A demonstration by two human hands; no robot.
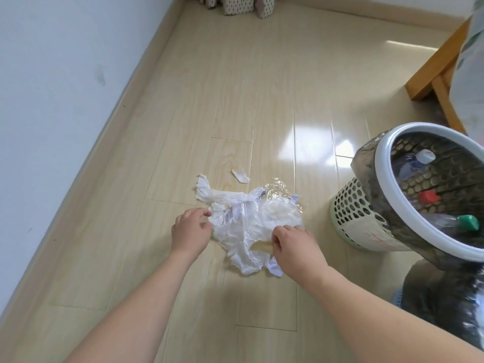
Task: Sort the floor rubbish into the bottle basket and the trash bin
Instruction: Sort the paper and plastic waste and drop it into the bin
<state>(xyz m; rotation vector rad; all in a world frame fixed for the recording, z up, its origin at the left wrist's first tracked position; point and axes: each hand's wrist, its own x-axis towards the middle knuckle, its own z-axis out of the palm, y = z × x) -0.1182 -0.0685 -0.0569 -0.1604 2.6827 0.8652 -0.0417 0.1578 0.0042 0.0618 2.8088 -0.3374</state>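
A heap of white crumpled plastic bags and paper (241,224) lies on the wooden floor, with clear film (275,191) at its far side. My left hand (190,231) touches the heap's left edge with curled fingers. My right hand (293,243) pinches the plastic at its right front edge. A small white paper scrap (240,175) lies apart, just beyond the heap. The perforated bottle basket (379,176), white-rimmed and lined with a dark bag, stands at the right and holds bottles with red (428,197) and green (468,221) caps.
A second container with a dark bag (442,302) sits at the lower right, below the basket. A wooden furniture leg (434,72) stands at the right. The white wall and skirting run along the left. Patterned cushions (235,5) lie at the far end.
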